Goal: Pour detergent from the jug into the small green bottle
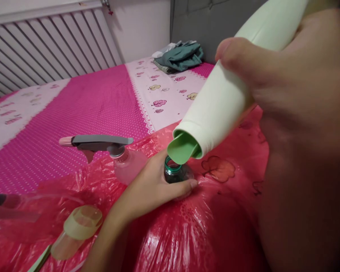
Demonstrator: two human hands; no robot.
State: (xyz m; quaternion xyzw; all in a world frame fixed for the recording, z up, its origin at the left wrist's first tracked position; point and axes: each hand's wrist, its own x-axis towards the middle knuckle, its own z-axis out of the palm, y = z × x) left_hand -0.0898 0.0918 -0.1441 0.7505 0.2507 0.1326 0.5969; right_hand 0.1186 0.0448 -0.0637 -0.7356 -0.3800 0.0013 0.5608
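In the head view, my right hand (286,75) grips a white plastic bottle (215,107), tilted steeply with its mouth down to the left. A green pour spout (181,148) shows inside that mouth, just over the neck of a small dark bottle with a green rim (174,174). Around the small bottle wraps my left hand (155,183), thumb along its near side; its lower part is hidden. No stream of liquid is visible. Beside my left hand stands a clear pinkish spray bottle (130,164) with a grey trigger head.
A yellowish clear cap (79,226) lies on red plastic sheeting (170,241), which covers part of the bed. A blurred pink and grey object (5,201) is at the left edge. Folded clothes (181,56) lie at the back; a radiator (51,45) lines the wall.
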